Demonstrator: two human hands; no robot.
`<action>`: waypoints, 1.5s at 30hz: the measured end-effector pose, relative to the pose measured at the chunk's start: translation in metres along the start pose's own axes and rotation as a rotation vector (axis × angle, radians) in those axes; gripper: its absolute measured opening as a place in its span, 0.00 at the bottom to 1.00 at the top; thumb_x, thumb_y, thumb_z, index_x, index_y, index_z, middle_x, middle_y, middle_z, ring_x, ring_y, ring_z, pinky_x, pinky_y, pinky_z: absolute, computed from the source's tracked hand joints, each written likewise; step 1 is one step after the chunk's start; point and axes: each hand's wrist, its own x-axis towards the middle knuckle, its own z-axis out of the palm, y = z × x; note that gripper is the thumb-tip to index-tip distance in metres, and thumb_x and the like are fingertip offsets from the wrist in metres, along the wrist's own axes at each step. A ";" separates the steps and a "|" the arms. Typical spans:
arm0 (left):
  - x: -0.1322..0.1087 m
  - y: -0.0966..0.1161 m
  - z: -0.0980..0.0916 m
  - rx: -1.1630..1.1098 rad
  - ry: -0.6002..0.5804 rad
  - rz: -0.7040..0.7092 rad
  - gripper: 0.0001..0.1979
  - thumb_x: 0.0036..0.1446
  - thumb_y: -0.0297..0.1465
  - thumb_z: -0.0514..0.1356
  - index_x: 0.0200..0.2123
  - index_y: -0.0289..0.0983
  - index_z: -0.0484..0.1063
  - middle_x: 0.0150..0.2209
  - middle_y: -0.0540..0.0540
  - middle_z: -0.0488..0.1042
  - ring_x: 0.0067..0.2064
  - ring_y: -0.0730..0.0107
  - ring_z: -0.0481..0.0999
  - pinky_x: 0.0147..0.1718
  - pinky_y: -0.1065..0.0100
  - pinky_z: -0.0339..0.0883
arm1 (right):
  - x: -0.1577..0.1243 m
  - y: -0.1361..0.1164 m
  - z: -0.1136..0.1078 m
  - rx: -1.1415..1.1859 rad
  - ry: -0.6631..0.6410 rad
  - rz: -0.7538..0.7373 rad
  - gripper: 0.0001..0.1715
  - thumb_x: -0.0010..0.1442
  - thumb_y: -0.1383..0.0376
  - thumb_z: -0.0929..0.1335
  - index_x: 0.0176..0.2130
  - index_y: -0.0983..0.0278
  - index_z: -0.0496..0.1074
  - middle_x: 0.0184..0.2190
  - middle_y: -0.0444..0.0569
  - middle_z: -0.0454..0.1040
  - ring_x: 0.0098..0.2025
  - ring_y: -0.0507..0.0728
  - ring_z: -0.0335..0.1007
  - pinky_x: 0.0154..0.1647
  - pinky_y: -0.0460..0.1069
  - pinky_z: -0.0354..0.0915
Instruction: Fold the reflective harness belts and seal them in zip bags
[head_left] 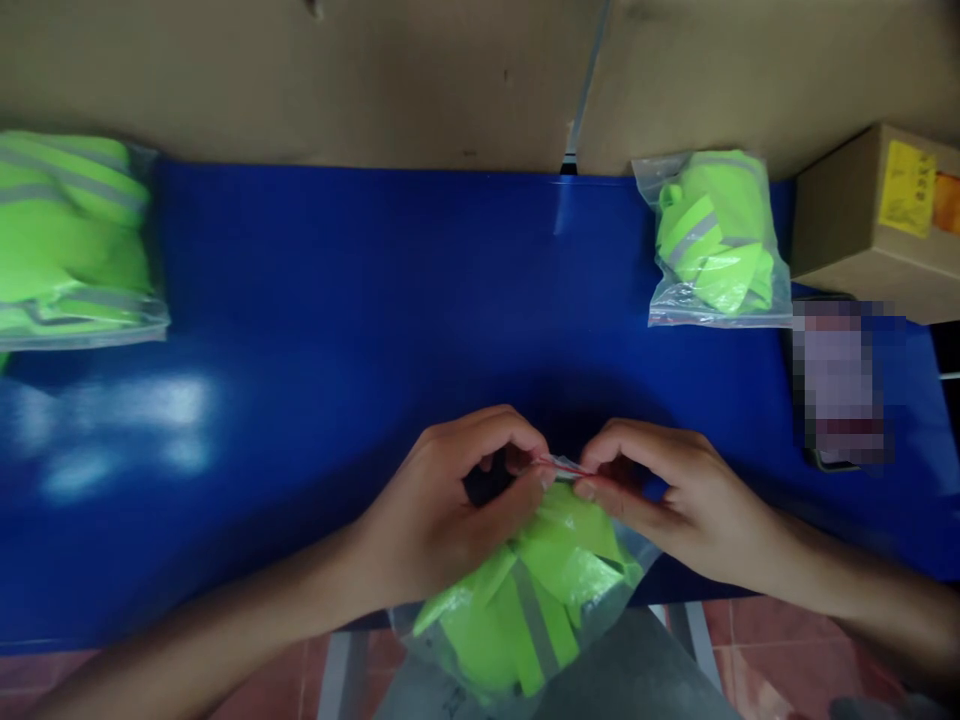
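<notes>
Between my hands hangs a clear zip bag with a folded neon-yellow reflective vest inside, at the front edge of the blue table. My left hand pinches the red-lined zip strip at the bag's top between thumb and index finger. Close beside it, my right hand pinches the same strip a little further right. The bag's lower part droops past the table edge. Fingers partly hide the strip, so I cannot tell how much of it is sealed.
Another bagged neon vest lies at the left. A third bagged vest sits at the back right, near a cardboard box and a phone. Large cardboard borders the blue table at the back.
</notes>
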 end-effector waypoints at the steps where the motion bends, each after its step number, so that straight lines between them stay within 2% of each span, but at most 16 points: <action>1: 0.000 0.000 0.000 -0.005 -0.011 -0.001 0.05 0.64 0.30 0.60 0.35 0.37 0.74 0.32 0.51 0.74 0.34 0.74 0.71 0.35 0.71 0.64 | 0.000 0.000 0.000 0.003 0.010 0.000 0.04 0.69 0.66 0.70 0.39 0.63 0.73 0.32 0.42 0.74 0.32 0.48 0.70 0.34 0.43 0.64; 8: 0.002 0.003 0.002 -0.013 -0.028 -0.021 0.07 0.65 0.31 0.61 0.34 0.38 0.77 0.31 0.52 0.74 0.33 0.75 0.72 0.34 0.71 0.64 | -0.002 0.003 0.004 0.025 0.014 -0.022 0.06 0.69 0.62 0.70 0.39 0.62 0.74 0.32 0.43 0.74 0.32 0.50 0.71 0.34 0.45 0.65; 14: 0.001 0.005 -0.006 -0.007 -0.020 -0.035 0.06 0.65 0.31 0.60 0.34 0.38 0.75 0.32 0.52 0.75 0.35 0.74 0.73 0.35 0.71 0.65 | 0.000 0.000 -0.011 0.027 -0.087 0.069 0.08 0.69 0.60 0.70 0.40 0.62 0.74 0.31 0.43 0.75 0.31 0.50 0.70 0.32 0.45 0.65; 20: 0.002 0.008 -0.008 0.014 -0.092 -0.060 0.04 0.63 0.33 0.62 0.37 0.40 0.77 0.34 0.53 0.76 0.35 0.74 0.74 0.35 0.70 0.65 | -0.003 -0.003 -0.010 0.000 -0.075 0.065 0.08 0.71 0.62 0.68 0.38 0.62 0.72 0.30 0.42 0.75 0.29 0.49 0.69 0.29 0.43 0.62; 26: 0.001 0.006 -0.003 0.073 -0.029 -0.018 0.07 0.64 0.32 0.62 0.34 0.39 0.77 0.32 0.52 0.77 0.35 0.73 0.74 0.37 0.69 0.64 | -0.001 -0.002 -0.005 -0.003 -0.028 0.025 0.06 0.70 0.64 0.69 0.38 0.62 0.73 0.32 0.43 0.76 0.31 0.49 0.70 0.32 0.44 0.64; 33: -0.001 0.009 -0.017 0.058 0.011 0.003 0.06 0.63 0.31 0.62 0.33 0.39 0.76 0.32 0.52 0.76 0.33 0.73 0.73 0.36 0.70 0.64 | 0.000 0.001 -0.021 0.055 -0.158 0.162 0.08 0.68 0.58 0.71 0.41 0.61 0.75 0.32 0.43 0.77 0.32 0.51 0.71 0.32 0.44 0.65; 39: 0.001 0.009 -0.016 0.033 -0.031 -0.055 0.01 0.59 0.30 0.64 0.34 0.40 0.76 0.32 0.54 0.76 0.33 0.75 0.74 0.34 0.74 0.64 | -0.001 0.003 -0.013 0.064 -0.076 0.100 0.09 0.69 0.60 0.70 0.36 0.61 0.73 0.29 0.41 0.75 0.31 0.49 0.70 0.32 0.43 0.64; 45: 0.001 0.005 -0.013 -0.011 -0.024 -0.090 0.04 0.62 0.32 0.63 0.34 0.40 0.77 0.34 0.53 0.76 0.34 0.75 0.75 0.34 0.73 0.65 | 0.000 0.000 -0.008 0.064 -0.037 0.076 0.08 0.69 0.63 0.71 0.36 0.61 0.73 0.30 0.39 0.75 0.31 0.47 0.70 0.33 0.42 0.63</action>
